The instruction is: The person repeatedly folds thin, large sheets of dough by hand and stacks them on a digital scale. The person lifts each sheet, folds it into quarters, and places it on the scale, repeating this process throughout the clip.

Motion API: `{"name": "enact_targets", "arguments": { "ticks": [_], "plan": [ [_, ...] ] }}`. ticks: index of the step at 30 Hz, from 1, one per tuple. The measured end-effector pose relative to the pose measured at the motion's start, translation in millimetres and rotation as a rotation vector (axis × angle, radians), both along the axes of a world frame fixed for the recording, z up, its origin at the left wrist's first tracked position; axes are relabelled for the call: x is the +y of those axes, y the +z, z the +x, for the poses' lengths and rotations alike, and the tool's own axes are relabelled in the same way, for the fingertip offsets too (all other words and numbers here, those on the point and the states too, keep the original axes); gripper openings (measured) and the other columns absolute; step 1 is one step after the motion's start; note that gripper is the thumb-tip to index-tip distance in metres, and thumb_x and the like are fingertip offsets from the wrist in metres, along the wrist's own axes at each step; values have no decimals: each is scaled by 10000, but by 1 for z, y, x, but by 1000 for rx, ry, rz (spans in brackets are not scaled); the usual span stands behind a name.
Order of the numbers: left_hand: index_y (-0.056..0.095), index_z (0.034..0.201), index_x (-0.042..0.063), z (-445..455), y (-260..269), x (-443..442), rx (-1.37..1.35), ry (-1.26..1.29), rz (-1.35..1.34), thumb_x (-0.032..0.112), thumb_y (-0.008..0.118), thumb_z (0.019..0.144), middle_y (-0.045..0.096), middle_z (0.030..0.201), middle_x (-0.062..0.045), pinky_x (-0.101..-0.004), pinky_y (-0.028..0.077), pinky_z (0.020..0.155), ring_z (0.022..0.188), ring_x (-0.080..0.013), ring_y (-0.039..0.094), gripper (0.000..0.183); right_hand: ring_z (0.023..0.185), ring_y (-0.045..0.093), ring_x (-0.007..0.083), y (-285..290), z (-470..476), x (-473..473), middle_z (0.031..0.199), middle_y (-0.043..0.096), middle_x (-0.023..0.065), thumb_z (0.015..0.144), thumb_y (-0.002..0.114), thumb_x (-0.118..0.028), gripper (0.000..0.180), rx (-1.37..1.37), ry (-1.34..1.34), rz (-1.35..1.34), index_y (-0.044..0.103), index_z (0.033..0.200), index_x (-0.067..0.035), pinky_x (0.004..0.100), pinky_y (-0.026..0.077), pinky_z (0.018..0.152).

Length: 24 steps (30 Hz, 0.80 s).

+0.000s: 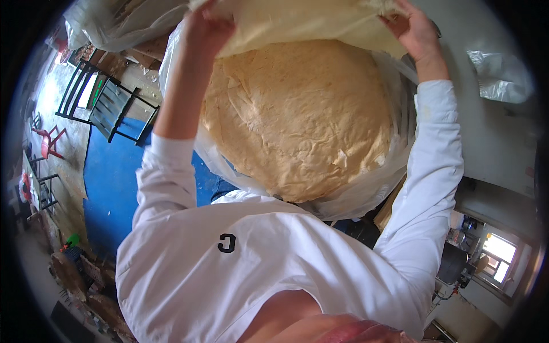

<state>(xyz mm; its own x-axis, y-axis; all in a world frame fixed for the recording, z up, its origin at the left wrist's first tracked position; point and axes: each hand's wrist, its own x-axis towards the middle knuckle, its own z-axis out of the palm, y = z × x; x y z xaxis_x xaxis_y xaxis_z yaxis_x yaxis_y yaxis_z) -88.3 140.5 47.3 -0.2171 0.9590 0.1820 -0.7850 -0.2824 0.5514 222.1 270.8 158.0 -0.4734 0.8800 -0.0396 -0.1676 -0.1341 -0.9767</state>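
A very large, rounded, pale tan mass that looks like dough [300, 120] lies before me on clear plastic sheeting [364, 193]. Its surface is wrinkled, with whitish patches. Above its far side, a broad pale-yellow sheet [300, 21] spans the space between my hands; its exact material cannot be told. My left hand [210, 28] grips the sheet's left side, partly blurred and near the top of the picture. At the right, my right hand [407, 32] pinches the other side between thumb and fingers. The sheet's far edge is out of view.
A dark slatted folding chair [111, 103] stands at the left by a blue floor mat [107, 176]. Beyond it is a red stool [49, 141]. Crumpled clear plastic [499, 77] lies on the grey surface [489, 141] at the right. More plastic sheeting [124, 25] is at the upper left.
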Motion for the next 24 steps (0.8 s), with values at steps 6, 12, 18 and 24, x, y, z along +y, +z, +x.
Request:
{"name": "enact_targets", "arguments": {
  "ticks": [6, 12, 18, 24],
  "plan": [
    [514, 1281, -3, -5, 49, -22, -136, -269, 431, 198, 547, 944, 631, 1192, -111, -344, 514, 883, 1060, -218, 622, 394, 1197, 560, 256, 102, 31, -53, 1278, 594, 137, 1018, 425, -255, 398, 134, -423, 297, 532, 1298, 6, 436, 408, 1069],
    [510, 1318, 30, 25, -73, -82, -337, -575, 24, 357, 502, 956, 613, 1241, -95, -377, 492, 922, 1117, -230, 594, 488, 1136, 587, 216, 6, 163, -126, 1225, 623, 87, 985, 483, -265, 353, -20, -588, -74, 587, 1215, -18, 381, 452, 1000],
    [505, 1355, 64, 39, -108, -94, -338, -770, -209, 516, 457, 968, 595, 1290, -80, -409, 470, 960, 1173, -243, 567, 597, 1020, 614, 179, -149, 230, -148, 1128, 630, 55, 928, 598, -175, 257, -161, -222, -525, 608, 1151, -48, 368, 512, 874],
    [620, 1194, 11, 66, -102, -78, 392, -469, -648, 354, 615, 925, 683, 1094, -119, -311, 569, 792, 930, -214, 682, 436, 988, 632, 175, -198, 229, -109, 1092, 656, 79, 894, 686, -194, 297, -181, -319, -570, 637, 1122, -9, 329, 507, 867]
  ]
}}
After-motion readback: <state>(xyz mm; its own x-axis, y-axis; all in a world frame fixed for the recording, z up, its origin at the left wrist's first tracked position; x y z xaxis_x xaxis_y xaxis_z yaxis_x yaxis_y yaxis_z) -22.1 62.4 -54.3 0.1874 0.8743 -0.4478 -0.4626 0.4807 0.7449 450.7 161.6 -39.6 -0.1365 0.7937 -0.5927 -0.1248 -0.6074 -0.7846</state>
